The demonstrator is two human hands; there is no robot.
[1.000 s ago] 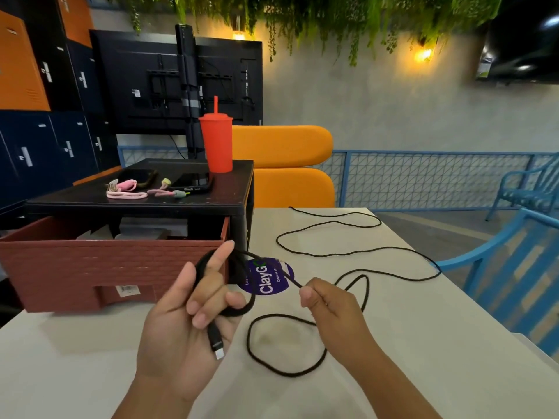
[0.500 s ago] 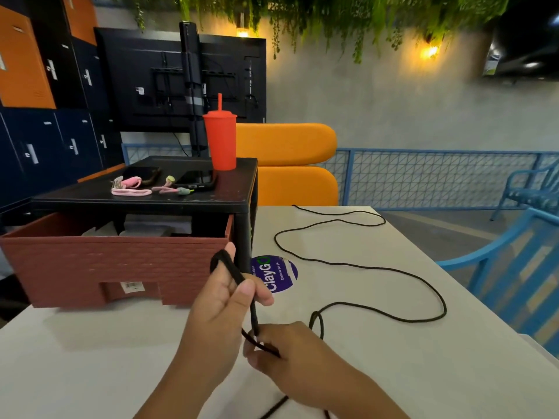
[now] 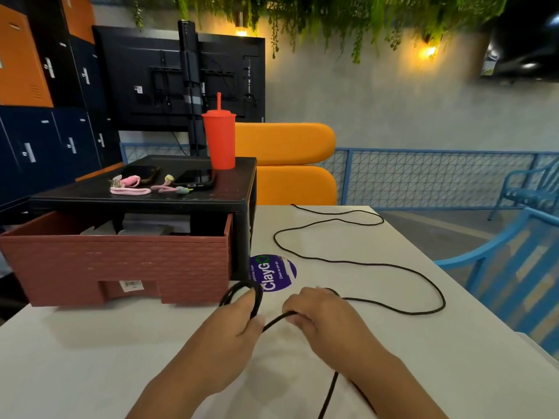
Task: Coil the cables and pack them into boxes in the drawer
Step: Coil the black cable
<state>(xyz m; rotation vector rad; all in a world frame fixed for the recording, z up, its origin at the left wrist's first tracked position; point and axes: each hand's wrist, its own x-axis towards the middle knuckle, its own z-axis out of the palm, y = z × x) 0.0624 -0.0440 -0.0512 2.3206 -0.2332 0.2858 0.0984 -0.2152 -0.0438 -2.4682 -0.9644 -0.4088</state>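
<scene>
A long black cable snakes over the white table. My left hand grips a few coiled loops of it, which stick up above my fingers. My right hand pinches the strand just right of the coil; the slack trails out behind it to the right and another stretch drops off the near edge. The brick-red drawer stands pulled out of the black stand at left, with pale boxes partly visible inside.
On the stand's top lie pink coiled cables, two dark phones and a red tumbler with a straw. A purple round sticker is on the table. Blue chairs stand at right, an orange seat behind.
My left hand turned over with the coil and gained loops. My right hand moved from pinching the strand near the sticker down to my left hand, then out right again; the loose cable shortened.
</scene>
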